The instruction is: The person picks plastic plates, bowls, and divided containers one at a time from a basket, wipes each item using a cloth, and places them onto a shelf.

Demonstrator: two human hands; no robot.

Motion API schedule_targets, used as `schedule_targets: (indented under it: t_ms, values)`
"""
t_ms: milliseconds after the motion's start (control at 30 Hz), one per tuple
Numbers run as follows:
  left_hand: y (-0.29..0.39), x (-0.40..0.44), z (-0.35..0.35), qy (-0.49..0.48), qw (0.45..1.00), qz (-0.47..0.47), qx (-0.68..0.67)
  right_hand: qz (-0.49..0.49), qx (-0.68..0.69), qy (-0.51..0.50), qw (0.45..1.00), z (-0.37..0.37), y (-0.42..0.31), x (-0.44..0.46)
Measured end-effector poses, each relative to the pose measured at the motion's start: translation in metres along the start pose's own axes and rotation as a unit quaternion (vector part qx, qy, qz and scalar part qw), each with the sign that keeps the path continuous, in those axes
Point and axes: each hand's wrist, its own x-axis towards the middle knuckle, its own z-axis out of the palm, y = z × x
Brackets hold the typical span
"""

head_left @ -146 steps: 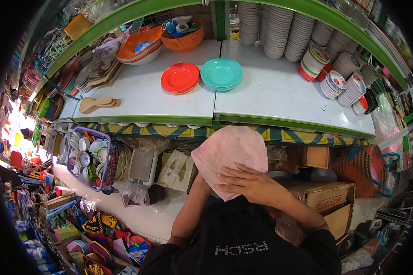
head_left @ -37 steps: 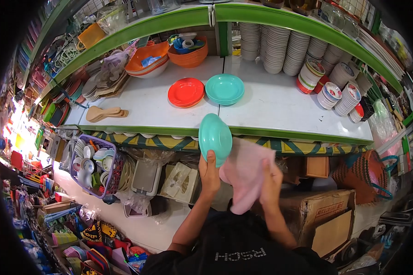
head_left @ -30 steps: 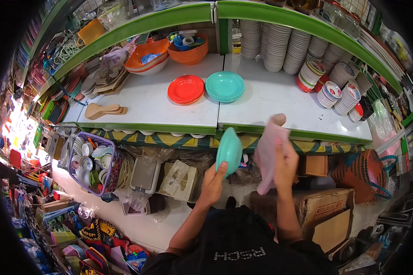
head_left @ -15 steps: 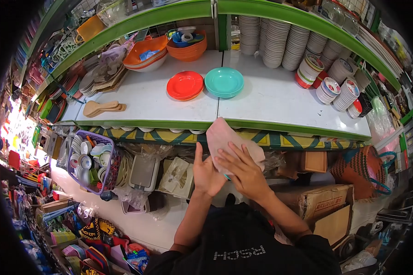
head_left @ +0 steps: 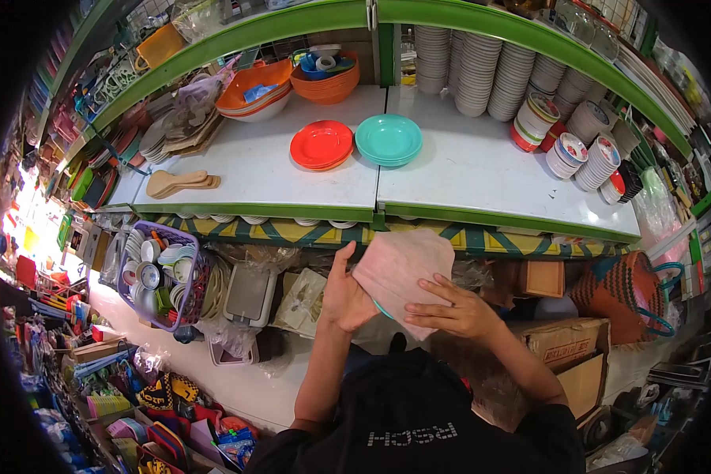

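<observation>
A pale pink cloth point(head_left: 407, 272) is spread over a teal plate point(head_left: 382, 309), and only a thin strip of the plate's rim shows below the cloth. My left hand point(head_left: 346, 296) grips the plate at its left edge, thumb pointing up and the other fingers hidden beneath. On the cloth's right side, my right hand point(head_left: 454, 310) holds it against the plate, with fingers laid across the fabric. On the shelf ahead rest a stack of teal plates point(head_left: 389, 139) and, left of it, a stack of red and orange plates point(head_left: 321, 144).
The white shelf point(head_left: 292, 189) also carries wooden paddles point(head_left: 182, 182), orange bowls point(head_left: 325, 83) and tall stacks of white bowls point(head_left: 478, 79). Below it stand a purple basket of dishes point(head_left: 162, 272), a cardboard box point(head_left: 565, 347) and a woven bag point(head_left: 616, 296).
My right hand has slid right and slightly down, away from my left hand. The cloth now lies wider across the plate, its upper peak lower. My left hand has shifted slightly left.
</observation>
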Motion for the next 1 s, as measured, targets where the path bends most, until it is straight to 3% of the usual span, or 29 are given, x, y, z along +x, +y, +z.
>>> schedule_targets:
  t_ms: [100,200,233,300,400,533,633,700,900,1000]
  values:
    - [0.005,-0.003,-0.004,0.002,0.998,-0.011,0.060,-0.019,-0.012,-0.009,1.000,-0.004,0.013,-0.020]
    - [0.003,0.000,-0.008,0.062,0.994,0.021,0.085,0.053,0.063,0.049,0.995,0.001,0.024,-0.039]
    - [0.003,-0.001,-0.007,0.060,0.994,0.028,0.087,0.125,0.112,0.120,0.978,0.006,0.022,-0.038]
    - [0.003,-0.002,-0.001,0.054,0.993,0.043,0.093,0.262,0.204,0.256,0.908,0.016,0.015,-0.030]
    - [0.000,-0.003,-0.008,0.036,0.989,0.066,0.131,0.493,0.381,0.353,0.698,0.027,0.020,-0.032]
    - [-0.009,0.001,-0.009,0.069,0.983,0.068,0.156,0.478,0.355,0.415,0.688,0.018,0.010,-0.007]
    - [-0.025,0.010,-0.006,0.096,0.980,0.073,0.156,0.470,0.235,0.303,0.795,0.015,-0.009,0.018]
    - [-0.035,0.017,-0.003,0.108,0.980,0.086,0.142,0.331,0.107,0.242,0.906,0.010,-0.019,0.051]
    - [-0.017,0.012,-0.003,0.138,0.967,0.115,0.179,0.244,0.067,0.142,0.957,0.022,-0.028,0.047]
    - [-0.015,0.010,-0.006,0.136,0.971,0.104,0.169,0.219,0.075,0.147,0.962,0.024,-0.013,0.025]
